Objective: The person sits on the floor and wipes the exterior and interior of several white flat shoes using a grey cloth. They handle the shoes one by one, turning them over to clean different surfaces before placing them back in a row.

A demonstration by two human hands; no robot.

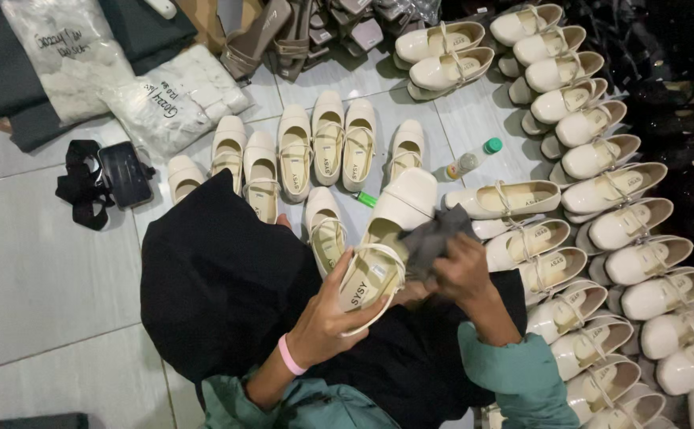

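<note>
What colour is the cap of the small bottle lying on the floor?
Green. The bottle lies on the tiled floor; the head view shows its cap best.

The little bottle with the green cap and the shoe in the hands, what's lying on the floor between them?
In the head view, bare tile lies between the bottle and the held shoe; a small green object lies left of that shoe's toe.

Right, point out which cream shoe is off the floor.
The cream shoe gripped by the left hand, with the right hand pressing a grey cloth against it.
</note>
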